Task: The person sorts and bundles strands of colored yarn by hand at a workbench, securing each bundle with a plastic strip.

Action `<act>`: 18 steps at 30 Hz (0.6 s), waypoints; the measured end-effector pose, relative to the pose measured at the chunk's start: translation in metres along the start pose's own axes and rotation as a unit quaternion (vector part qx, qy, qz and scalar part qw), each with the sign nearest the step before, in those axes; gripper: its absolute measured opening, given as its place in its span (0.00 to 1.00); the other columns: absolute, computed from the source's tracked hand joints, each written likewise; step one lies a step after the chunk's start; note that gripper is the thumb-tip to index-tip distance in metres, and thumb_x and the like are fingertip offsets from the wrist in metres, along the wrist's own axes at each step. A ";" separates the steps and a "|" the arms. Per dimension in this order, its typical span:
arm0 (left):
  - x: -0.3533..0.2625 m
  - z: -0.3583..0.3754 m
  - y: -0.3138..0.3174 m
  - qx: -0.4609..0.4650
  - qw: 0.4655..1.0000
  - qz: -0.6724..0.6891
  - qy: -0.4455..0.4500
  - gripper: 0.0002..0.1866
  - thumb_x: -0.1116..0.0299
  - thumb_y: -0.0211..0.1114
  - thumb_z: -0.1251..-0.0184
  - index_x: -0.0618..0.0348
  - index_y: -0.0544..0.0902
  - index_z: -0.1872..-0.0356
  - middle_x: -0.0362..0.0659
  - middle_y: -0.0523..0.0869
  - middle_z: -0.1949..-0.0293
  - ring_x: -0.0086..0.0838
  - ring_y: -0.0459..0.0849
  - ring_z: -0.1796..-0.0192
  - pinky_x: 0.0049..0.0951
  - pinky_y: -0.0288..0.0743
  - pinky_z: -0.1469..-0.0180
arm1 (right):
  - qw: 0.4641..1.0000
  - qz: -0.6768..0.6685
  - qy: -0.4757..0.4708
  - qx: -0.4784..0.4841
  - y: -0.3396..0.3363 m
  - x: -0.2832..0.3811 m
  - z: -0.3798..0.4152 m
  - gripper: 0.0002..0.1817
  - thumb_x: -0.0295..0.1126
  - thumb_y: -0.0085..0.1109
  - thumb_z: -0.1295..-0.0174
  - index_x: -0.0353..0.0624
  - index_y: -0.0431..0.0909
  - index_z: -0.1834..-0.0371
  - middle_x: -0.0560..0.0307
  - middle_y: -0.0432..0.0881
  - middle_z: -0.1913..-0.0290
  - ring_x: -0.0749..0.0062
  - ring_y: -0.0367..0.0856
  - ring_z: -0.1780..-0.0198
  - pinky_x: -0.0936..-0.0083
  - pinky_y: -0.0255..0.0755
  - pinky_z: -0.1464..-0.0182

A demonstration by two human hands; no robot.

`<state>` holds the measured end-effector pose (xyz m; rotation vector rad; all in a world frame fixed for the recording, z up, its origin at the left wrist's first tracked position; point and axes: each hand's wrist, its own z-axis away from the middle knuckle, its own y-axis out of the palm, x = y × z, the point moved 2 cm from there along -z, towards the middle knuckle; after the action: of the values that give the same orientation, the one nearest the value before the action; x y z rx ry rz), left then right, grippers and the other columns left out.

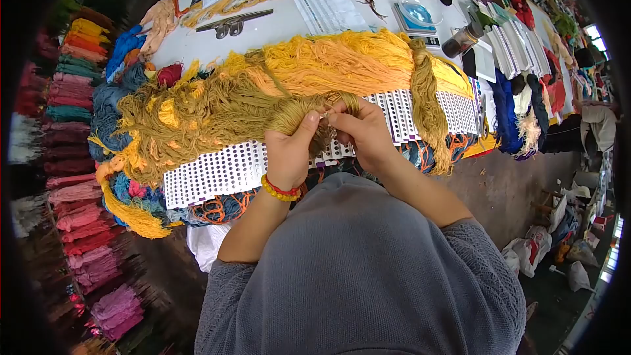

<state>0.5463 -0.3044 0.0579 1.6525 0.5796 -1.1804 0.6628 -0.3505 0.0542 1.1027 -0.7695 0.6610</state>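
Grey knit top [368, 269], red-and-yellow beaded bracelet [280, 190].

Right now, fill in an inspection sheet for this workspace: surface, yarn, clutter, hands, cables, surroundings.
Surface: white table, largely covered with yarn.
Yarn: olive yarn in the hands; more olive yarn heaped leftward, beside yellow yarn.
Clutter: dark metal clip, printed sheet, scale, dark jar; white punched strips under the yarn.
Hands: left hand grips the bundle; right hand pinches strands beside it.
Cables: nothing seen.
Surroundings: coloured skeins at left; bags on the floor, right.
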 end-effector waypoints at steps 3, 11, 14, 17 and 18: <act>0.003 -0.001 -0.007 -0.031 0.989 0.099 -0.104 0.08 0.74 0.51 0.38 0.67 0.76 0.64 0.44 0.80 0.65 0.28 0.77 0.61 0.28 0.69 0.53 | 0.999 0.023 -0.022 -0.026 -0.002 0.003 0.001 0.01 0.25 0.54 0.47 0.41 0.73 0.74 0.65 0.73 0.79 0.87 0.65 0.83 0.89 0.57 0.80; 0.008 -0.007 -0.020 0.146 0.908 0.328 -0.215 0.09 0.66 0.45 0.34 0.58 0.72 0.68 0.32 0.62 0.82 0.19 0.63 0.76 0.27 0.65 0.58 | 0.923 0.365 -0.088 0.079 -0.024 0.047 -0.002 0.08 0.32 0.54 0.47 0.39 0.70 0.76 0.63 0.68 0.84 0.75 0.68 0.83 0.80 0.61 0.79; 0.018 -0.008 -0.030 0.151 0.907 0.306 -0.249 0.10 0.64 0.44 0.32 0.57 0.72 0.68 0.30 0.61 0.83 0.17 0.61 0.79 0.24 0.65 0.63 | 0.656 0.685 -0.310 -0.063 -0.030 0.077 0.004 0.07 0.30 0.57 0.53 0.40 0.71 0.79 0.51 0.76 0.69 0.59 0.76 0.76 0.71 0.67 0.74; 0.033 -0.013 -0.034 0.127 0.885 0.345 -0.287 0.12 0.63 0.44 0.31 0.56 0.72 0.69 0.30 0.61 0.84 0.16 0.60 0.80 0.21 0.65 0.67 | 0.760 0.562 -0.326 -0.010 -0.026 0.076 0.004 0.04 0.22 0.53 0.55 0.38 0.68 0.80 0.56 0.76 0.66 0.88 0.65 0.80 0.86 0.59 0.80; 0.039 -0.016 -0.034 0.119 0.861 0.390 -0.303 0.12 0.62 0.44 0.31 0.56 0.71 0.69 0.30 0.61 0.84 0.15 0.60 0.80 0.19 0.64 0.69 | 0.849 0.442 -0.288 0.034 -0.025 0.073 0.002 0.05 0.21 0.52 0.56 0.39 0.66 0.81 0.55 0.76 0.65 0.87 0.64 0.81 0.85 0.59 0.80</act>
<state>0.5422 -0.2821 0.0092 1.3664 -0.6180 -1.0677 0.7243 -0.3540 0.1015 0.9802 -1.8444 1.1430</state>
